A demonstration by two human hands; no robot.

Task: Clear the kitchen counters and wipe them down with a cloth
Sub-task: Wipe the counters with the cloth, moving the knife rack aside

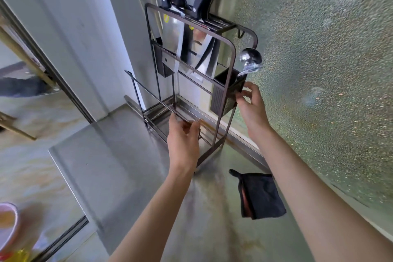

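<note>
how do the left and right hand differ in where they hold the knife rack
The left hand grips a low front bar of the rack; the right hand pinches the dark utensil cup on its side. The left hand sits lower, the right hand higher. Both hold the same rack.

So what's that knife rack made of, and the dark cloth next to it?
The rack looks like thin metal rod with a dark brown coating: slim, rigid bars with a slight sheen. The cloth seems to be soft fabric, matte black, folded and creased.
</note>
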